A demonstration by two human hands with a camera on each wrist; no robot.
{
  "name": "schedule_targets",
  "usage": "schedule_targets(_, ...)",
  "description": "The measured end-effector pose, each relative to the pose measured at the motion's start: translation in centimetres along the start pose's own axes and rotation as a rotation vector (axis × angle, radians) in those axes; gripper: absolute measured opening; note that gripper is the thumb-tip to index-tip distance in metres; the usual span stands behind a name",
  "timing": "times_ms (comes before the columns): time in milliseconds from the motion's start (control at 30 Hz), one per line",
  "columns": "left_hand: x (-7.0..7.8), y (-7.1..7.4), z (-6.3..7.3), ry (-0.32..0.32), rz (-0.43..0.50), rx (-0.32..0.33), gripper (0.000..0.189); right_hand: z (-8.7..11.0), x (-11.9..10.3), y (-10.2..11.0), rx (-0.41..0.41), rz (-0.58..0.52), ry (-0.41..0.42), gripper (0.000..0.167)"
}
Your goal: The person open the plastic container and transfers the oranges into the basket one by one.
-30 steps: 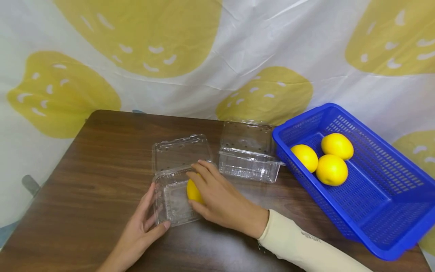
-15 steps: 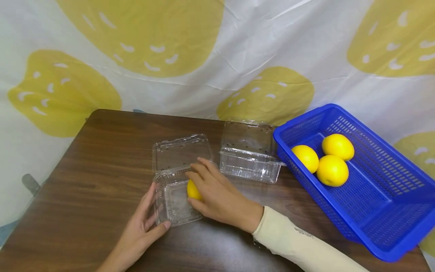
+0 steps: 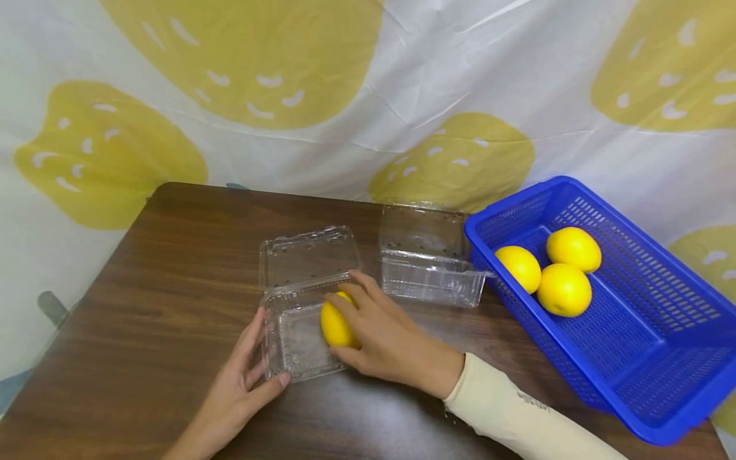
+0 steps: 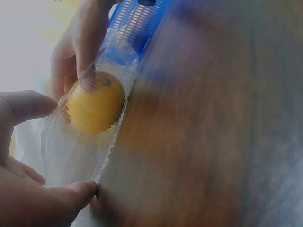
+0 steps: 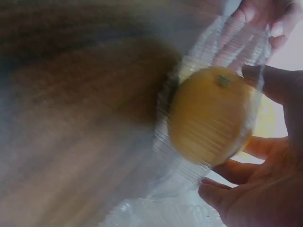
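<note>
Brown wood-grain table (image 3: 172,268) carries everything, seen from the head view. Furthest left, the left hand (image 3: 241,390) braces the near left corner of a clear plastic clamshell box (image 3: 293,342), thumb against its front edge and fingers lying nearly straight along its side. The box lid (image 3: 305,255) is folded back, away from that hand. Inside the box, to the right of the left hand, sits a yellow lemon (image 3: 335,324). The right hand (image 3: 385,338) cups it from the right, fingers curled over its top and thumb beneath. A second clear box (image 3: 428,262) stands open just beyond the right hand. Further right, a blue slotted basket (image 3: 632,358) holds three more lemons (image 3: 560,268).

The left wrist view, blurred, shows the lemon (image 4: 94,108) through the box wall, with the thumb tip touching the corner. The right wrist view alone shows the lemon's stem end (image 5: 221,81), pressed against the ribbed plastic.
</note>
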State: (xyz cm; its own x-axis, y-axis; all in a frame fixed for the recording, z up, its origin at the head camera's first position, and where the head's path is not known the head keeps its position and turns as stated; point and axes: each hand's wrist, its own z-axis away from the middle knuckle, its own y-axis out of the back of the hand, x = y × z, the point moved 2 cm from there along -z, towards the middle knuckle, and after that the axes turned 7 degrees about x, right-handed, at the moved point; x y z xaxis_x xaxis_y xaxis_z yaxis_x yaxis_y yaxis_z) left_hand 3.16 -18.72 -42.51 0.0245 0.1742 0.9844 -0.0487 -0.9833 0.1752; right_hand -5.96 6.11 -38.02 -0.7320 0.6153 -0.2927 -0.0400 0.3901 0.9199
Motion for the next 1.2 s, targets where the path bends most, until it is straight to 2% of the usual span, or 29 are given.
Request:
schedule_targets(267,0.0,-0.1,0.0,-0.004,0.002,-0.001,0.109,-0.3,0.1,0.7,-0.048,-0.015,-0.006,0.084)
schedule_targets(433,0.1,-0.2,0.0,0.004,0.002,0.000,0.109,-0.4,0.1,0.7,-0.028,-0.059,-0.001,0.084)
schedule_targets(600,0.0,-0.2,0.1,0.002,0.006,0.006,0.109,-0.2,-0.1,0.3,0.022,-0.136,-0.003,0.081)
schedule_targets(767,0.0,-0.2,0.1,0.001,0.010,0.007,0.108,0.0,-0.2,0.7,0.119,-0.194,0.041,0.083)
schedule_targets(967,0.0,-0.2,0.1,0.012,0.006,0.009,0.109,0.4,-0.4,2.4,0.224,-0.184,0.110,0.083)
schedule_targets(1200,0.1,-0.1,0.0,0.018,-0.010,0.006,0.110,1.4,-0.2,4.5,0.262,-0.155,0.143,0.084)
